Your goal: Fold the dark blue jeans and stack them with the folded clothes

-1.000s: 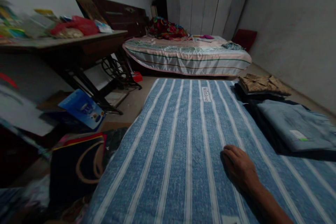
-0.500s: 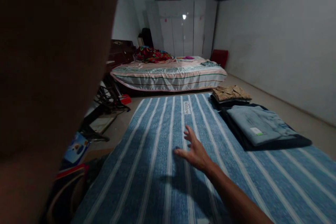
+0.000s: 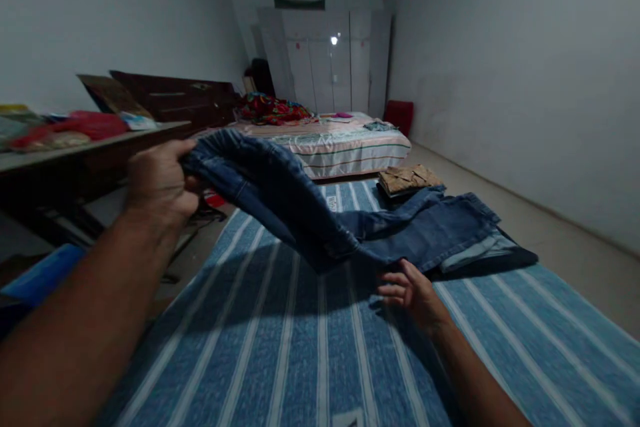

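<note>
A pair of blue jeans point(image 3: 280, 193) stretches across the middle of the view. Its raised end is gripped by my left hand point(image 3: 163, 180), fingers closed round the waistband-like edge above the bed's left side. The other end of the jeans lies over the clothes pile at right. My right hand point(image 3: 413, 293) is low at the near edge of the jeans, fingers curled and thumb side against the cloth; it appears to pinch that edge. Below them is a blue mattress with white stripes point(image 3: 305, 360). Under the jeans, a light blue folded garment point(image 3: 475, 252) shows partly.
A dark folded garment point(image 3: 520, 259) forms the bottom of the pile, with a tan patterned folded cloth point(image 3: 410, 177) behind. A second bed point(image 3: 350, 153) stands beyond. Along the left runs a cluttered table point(image 3: 170, 125); a blue item point(image 3: 45, 273) is below it.
The jeans have come into view, swung from the left across onto the clothes pile. My left arm has dropped away from the camera, and my right hand has moved rightward to the jeans' edge.
</note>
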